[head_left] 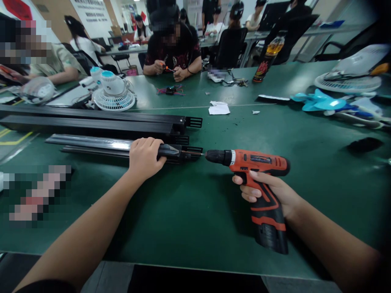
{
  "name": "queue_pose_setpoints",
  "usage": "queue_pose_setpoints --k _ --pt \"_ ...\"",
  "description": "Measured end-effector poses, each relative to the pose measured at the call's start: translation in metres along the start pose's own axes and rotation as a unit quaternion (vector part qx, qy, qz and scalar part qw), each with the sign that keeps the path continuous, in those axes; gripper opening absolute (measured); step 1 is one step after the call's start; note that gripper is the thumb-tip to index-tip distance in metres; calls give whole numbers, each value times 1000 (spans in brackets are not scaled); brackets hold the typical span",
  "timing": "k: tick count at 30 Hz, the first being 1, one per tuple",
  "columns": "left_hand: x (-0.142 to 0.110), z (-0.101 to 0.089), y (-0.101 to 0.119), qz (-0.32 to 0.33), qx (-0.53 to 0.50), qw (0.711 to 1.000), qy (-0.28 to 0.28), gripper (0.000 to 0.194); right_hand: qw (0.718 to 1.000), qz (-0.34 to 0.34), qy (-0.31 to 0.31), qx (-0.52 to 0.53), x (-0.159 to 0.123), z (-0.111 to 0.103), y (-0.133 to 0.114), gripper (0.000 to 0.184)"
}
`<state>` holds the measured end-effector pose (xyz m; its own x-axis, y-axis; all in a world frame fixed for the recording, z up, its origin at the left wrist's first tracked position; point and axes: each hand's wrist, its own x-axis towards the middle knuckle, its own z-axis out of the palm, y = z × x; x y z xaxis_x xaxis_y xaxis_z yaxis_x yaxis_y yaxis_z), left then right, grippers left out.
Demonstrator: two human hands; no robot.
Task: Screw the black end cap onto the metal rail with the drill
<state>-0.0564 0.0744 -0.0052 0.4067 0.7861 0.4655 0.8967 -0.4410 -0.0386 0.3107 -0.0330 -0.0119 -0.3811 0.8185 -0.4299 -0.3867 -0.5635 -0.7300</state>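
My left hand is wrapped over a long black metal rail that lies across the green table, gripping it near its right end. My right hand grips the handle of an orange and black cordless drill. The drill points left, its bit touching the end of the rail at the bracket. Two more black rails lie parallel just behind the one I hold.
A small white and blue fan stands behind the rails. White paper scraps, blue fan blades, a fan grille and a bottle lie farther back. A person opposite works with small tools; others sit at left and behind.
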Motion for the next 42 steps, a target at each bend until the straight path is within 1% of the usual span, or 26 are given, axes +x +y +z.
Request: queue_pose_setpoints --k 9,18,25,38,42 --pt "1 -1 1 2 14 1000 1 30 1000 2 2 7 0 2 -1 43" --pt "0 0 1 -3 4 1000 -3 29 1000 8 -1 8 -1 1 0 44" --pt "0 0 1 0 4 1000 1 30 1000 -12 2 7 0 0 1 37" --pt "0 1 0 -2 2 1000 2 30 1000 -12 4 6 0 2 1 40" --pt "0 0 1 -3 -1 1000 0 29 1000 -7 1 5 -1 1 0 38"
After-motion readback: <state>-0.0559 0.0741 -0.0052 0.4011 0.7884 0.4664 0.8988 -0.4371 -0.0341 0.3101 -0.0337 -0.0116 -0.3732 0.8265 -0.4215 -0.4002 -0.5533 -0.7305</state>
